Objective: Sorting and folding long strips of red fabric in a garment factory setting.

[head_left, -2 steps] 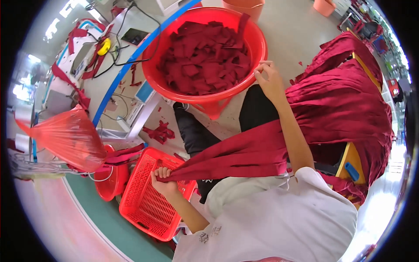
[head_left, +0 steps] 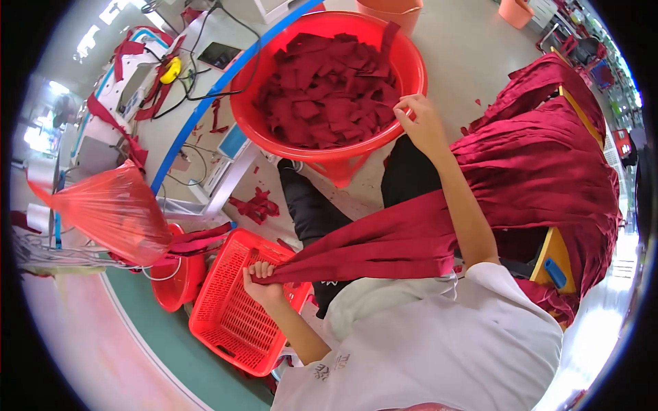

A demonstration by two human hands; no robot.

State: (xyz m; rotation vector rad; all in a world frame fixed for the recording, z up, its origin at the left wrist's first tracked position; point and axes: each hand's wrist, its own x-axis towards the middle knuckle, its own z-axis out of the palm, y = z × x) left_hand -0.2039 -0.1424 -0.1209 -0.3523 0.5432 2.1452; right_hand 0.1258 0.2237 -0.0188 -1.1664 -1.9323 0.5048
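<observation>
Bunched tightly in the closed fingers of my left hand (head_left: 265, 282) is the narrow end of a dark red cloth (head_left: 384, 236). The cloth stretches across my lap, passes under my right forearm, and runs toward the big heap on the right. My right hand (head_left: 423, 125) is raised at the right rim of a large red basin (head_left: 329, 155), its fingers loosely bent and apart, with nothing visible in them. I cannot tell whether the fingertips touch the rim. Many small cut pieces of dark red fabric (head_left: 325, 89) fill the basin.
On my right, a heap of dark red cloth (head_left: 541, 164) drapes over a yellow-edged frame (head_left: 556, 250). A red slotted basket (head_left: 229, 308) sits by my left arm, beside a small red bucket (head_left: 171, 288) and a hanging red plastic bag (head_left: 116, 212). A blue-edged table (head_left: 199, 109) carries cables and a phone (head_left: 218, 55).
The whole view has shifted slightly, so everything lies a little farther right. Both hands keep nearly the same pose and the cloth stays in my left hand.
</observation>
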